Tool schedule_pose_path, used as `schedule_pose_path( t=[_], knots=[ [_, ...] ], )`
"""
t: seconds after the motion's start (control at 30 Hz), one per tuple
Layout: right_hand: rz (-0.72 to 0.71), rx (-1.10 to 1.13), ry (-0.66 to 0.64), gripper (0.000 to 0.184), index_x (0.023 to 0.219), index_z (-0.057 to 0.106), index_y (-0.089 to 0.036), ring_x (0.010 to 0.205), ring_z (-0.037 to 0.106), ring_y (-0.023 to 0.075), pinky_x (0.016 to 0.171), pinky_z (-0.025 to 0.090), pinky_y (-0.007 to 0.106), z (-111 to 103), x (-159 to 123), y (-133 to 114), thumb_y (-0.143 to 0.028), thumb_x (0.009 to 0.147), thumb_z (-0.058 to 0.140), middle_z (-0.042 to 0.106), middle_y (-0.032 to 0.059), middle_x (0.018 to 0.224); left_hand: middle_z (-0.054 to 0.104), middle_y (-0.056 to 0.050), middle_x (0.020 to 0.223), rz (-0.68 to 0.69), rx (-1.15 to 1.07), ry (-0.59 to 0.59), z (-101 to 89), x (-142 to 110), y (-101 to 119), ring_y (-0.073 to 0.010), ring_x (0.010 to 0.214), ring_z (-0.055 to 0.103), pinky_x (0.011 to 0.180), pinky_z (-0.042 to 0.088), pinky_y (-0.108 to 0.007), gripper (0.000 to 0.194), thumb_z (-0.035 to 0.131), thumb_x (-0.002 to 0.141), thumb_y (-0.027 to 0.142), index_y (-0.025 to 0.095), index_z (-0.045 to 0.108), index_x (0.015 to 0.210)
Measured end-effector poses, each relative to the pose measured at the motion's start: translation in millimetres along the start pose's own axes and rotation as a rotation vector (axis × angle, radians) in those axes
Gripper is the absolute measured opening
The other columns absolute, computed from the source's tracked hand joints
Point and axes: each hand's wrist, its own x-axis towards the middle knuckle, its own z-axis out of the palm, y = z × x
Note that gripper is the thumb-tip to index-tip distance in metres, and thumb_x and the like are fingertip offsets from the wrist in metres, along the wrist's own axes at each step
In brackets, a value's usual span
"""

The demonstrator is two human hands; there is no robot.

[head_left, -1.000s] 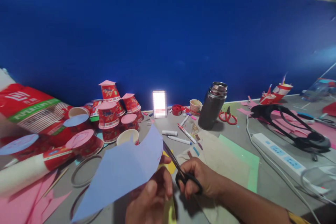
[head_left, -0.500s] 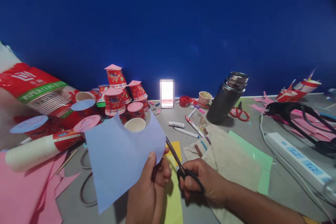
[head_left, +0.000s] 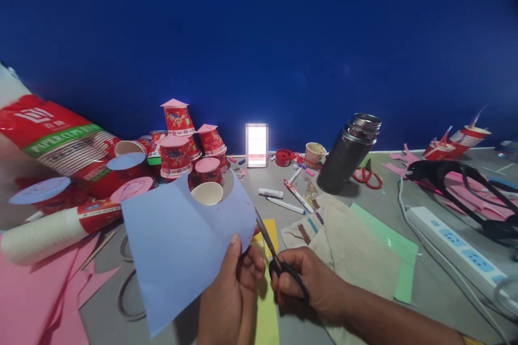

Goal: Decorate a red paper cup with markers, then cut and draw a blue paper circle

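My left hand (head_left: 234,280) pinches a sheet of blue paper (head_left: 174,248) by its right part, thumb on top and fingers beneath. The sheet's upper edge has a curved cut-out, and faint marks show on its right part. In my right hand (head_left: 301,280) is a pair of black-handled scissors (head_left: 267,237), fingers through the loops. Its blades point up and left, with the tips at the paper's right edge. Behind the sheet, a paper cup (head_left: 207,194) shows its pale open mouth through the cut-out. Yellow paper (head_left: 267,302) lies below my hands.
Red paper cups (head_left: 176,156) are stacked at the back left, near a bag of paper cups (head_left: 60,135). A dark flask (head_left: 346,156) stands right of centre. Markers (head_left: 285,205), a cloth bag (head_left: 356,248), red-handled scissors (head_left: 370,178) and a power strip (head_left: 461,242) lie around the table.
The blue sheet's left side has shifted slightly left and down. The scissors have moved a little left, their tips still at the paper's right edge. The view has shifted slightly.
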Motion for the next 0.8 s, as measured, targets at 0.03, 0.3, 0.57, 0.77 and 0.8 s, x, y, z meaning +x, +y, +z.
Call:
schedule_pose_path(
  t=[0.03, 0.3, 0.57, 0.77, 0.8],
  knots=[
    [-0.001, -0.007, 0.002, 0.080, 0.076, 0.063, -0.014, 0.056, 0.051, 0.0072, 0.054, 0.037, 0.021, -0.4, 0.4, 0.9, -0.085, 0.051, 0.089, 0.062, -0.0003, 0.065, 0.062, 0.001, 0.067, 0.003, -0.004, 0.002, 0.6, -0.4, -0.7, -0.0140, 0.063, 0.056, 0.059, 0.057, -0.023, 0.045, 0.091, 0.075, 0.048, 0.016, 0.077, 0.102],
    [0.006, 0.000, 0.011, 0.076, 0.076, 0.062, -0.014, 0.057, 0.052, 0.0080, 0.054, 0.037, 0.021, -0.9, 2.6, 5.7, -0.081, 0.052, 0.092, 0.063, -0.0001, 0.066, 0.061, 0.002, 0.062, -0.044, -0.002, 0.011, 3.1, -1.9, -1.1, -0.0135, 0.059, 0.055, 0.058, 0.059, -0.023, 0.052, 0.097, 0.062, 0.056, 0.017, 0.074, 0.086],
    [0.002, 0.034, 0.023, 0.079, 0.075, 0.063, -0.015, 0.055, 0.049, 0.0071, 0.053, 0.035, 0.021, -1.8, 4.7, 10.5, -0.084, 0.049, 0.090, 0.063, -0.0012, 0.065, 0.062, 0.000, 0.058, -0.069, -0.051, 0.101, 15.7, -5.7, 2.7, -0.0129, 0.059, 0.055, 0.055, 0.056, -0.021, 0.055, 0.102, 0.045, 0.050, 0.016, 0.071, 0.074],
    [0.017, 0.057, 0.033, 0.081, 0.080, 0.066, -0.013, 0.053, 0.047, 0.0068, 0.051, 0.032, 0.022, -0.5, 4.7, 7.6, -0.083, 0.048, 0.091, 0.063, -0.0005, 0.065, 0.063, 0.000, 0.059, -0.098, -0.017, 0.068, 14.2, -6.5, 4.2, -0.0130, 0.059, 0.054, 0.053, 0.053, -0.020, 0.064, 0.102, 0.042, 0.059, 0.015, 0.074, 0.078],
    [0.012, 0.057, 0.029, 0.081, 0.082, 0.067, -0.013, 0.053, 0.048, 0.0068, 0.051, 0.032, 0.022, -0.4, 4.7, 7.5, -0.083, 0.049, 0.091, 0.063, -0.0004, 0.066, 0.063, 0.000, 0.059, -0.102, -0.001, 0.066, 13.8, -6.9, 4.7, -0.0130, 0.058, 0.054, 0.053, 0.052, -0.020, 0.065, 0.102, 0.041, 0.062, 0.015, 0.075, 0.078]
  ],
)
